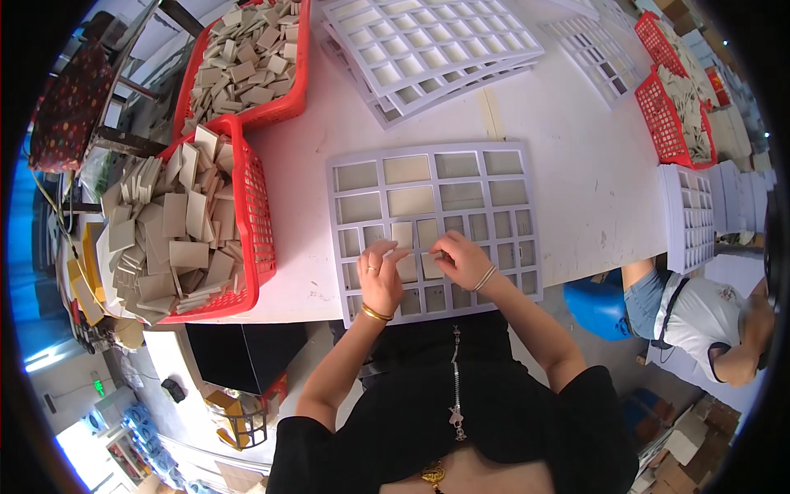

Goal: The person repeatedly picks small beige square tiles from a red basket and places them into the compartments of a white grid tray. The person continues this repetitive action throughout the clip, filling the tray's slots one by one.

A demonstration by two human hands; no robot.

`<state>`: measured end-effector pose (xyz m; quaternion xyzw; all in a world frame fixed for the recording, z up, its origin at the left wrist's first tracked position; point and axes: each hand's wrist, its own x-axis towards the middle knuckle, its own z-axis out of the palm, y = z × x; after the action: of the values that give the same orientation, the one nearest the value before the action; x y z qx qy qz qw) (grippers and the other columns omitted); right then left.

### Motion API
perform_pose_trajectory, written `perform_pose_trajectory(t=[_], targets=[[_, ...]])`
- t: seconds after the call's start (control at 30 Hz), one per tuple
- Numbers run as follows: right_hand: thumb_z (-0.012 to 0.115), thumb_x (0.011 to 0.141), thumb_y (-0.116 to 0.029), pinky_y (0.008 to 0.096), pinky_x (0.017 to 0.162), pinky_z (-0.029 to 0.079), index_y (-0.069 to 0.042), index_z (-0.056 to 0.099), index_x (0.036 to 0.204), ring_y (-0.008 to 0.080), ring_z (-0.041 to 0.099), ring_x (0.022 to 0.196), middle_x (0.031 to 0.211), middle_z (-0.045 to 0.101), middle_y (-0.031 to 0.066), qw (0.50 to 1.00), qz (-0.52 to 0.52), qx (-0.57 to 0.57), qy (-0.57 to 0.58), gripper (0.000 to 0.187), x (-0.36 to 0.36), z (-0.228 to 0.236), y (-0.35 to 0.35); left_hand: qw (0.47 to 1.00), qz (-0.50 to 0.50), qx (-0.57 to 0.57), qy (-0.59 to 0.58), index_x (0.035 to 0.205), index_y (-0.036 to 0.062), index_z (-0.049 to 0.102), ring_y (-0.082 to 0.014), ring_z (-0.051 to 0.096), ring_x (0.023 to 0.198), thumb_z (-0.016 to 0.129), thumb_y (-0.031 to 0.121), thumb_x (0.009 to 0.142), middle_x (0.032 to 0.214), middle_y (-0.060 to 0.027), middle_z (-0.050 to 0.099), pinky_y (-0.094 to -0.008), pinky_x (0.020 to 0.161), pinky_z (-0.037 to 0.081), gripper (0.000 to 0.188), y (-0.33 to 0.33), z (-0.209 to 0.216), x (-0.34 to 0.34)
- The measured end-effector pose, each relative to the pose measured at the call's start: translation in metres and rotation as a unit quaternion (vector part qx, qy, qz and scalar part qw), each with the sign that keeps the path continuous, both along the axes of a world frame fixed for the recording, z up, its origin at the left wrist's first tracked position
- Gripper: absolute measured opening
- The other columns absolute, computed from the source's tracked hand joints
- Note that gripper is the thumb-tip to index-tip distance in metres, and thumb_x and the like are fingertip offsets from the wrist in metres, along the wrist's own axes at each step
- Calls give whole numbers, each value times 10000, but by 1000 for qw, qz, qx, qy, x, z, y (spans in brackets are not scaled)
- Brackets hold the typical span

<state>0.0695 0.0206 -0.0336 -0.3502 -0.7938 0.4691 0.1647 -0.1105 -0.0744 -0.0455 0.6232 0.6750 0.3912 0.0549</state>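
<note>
A pale lilac-white grid frame (332, 193) with rectangular openings lies flat at the table's near edge. Beige card pieces (409, 200) fill a few openings in its second column and near the middle; other openings look grey. My left hand (381, 276) is over the lower left part of the frame, its fingers closed on a small beige card (401, 234) that overlaps a bar. Close beside it, my right hand (463, 260) has its fingertips pinched together over a middle opening. Whatever is in that pinch is too small to tell.
Red plastic baskets (260, 216) heaped with loose beige cards (174, 216) stand at the left. Stacked grid frames (436, 45) lie at the far side of the white table (597, 185). More red baskets (658, 115) and frames (690, 216) are at right, near another person (699, 317).
</note>
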Motion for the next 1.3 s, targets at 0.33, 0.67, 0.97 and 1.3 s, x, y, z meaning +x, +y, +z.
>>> perform_pose_trajectory(t=[0.33,0.67,0.97,1.3], targets=[[641,760,-75,386,686,485,-73,598,873,276,584,826,902,542,90,991,8,128,-28,121,2,-4,-7,973,-94,-126,167,1034,164,660,-198,527,1102,581,70,766,1075,27,617,-467,990,317,295,-20,-7,-14],[588,778,-83,403,838,436,-115,642,1009,243,550,1030,1057,576,48,960,20,269,-77,239,-7,-3,-5,955,-140,-141,221,1217,181,578,-209,426,1274,552,60,791,1323,17,527,-478,1070,256,444,7,13,-19],[537,814,-136,367,903,417,-74,620,1029,187,534,1129,1193,581,36,919,55,345,-180,238,-18,-11,6,938,-123,-236,223,1305,133,497,-190,428,1295,510,33,812,1398,-9,472,-482,1130,195,503,18,-8,-14],[557,810,-110,432,961,373,-71,617,1051,205,499,1164,1221,549,54,930,123,235,-254,251,-24,2,17,949,-157,-229,147,1124,125,622,-200,533,1169,538,-7,741,1238,-29,600,-478,1081,275,414,40,2,-32]])
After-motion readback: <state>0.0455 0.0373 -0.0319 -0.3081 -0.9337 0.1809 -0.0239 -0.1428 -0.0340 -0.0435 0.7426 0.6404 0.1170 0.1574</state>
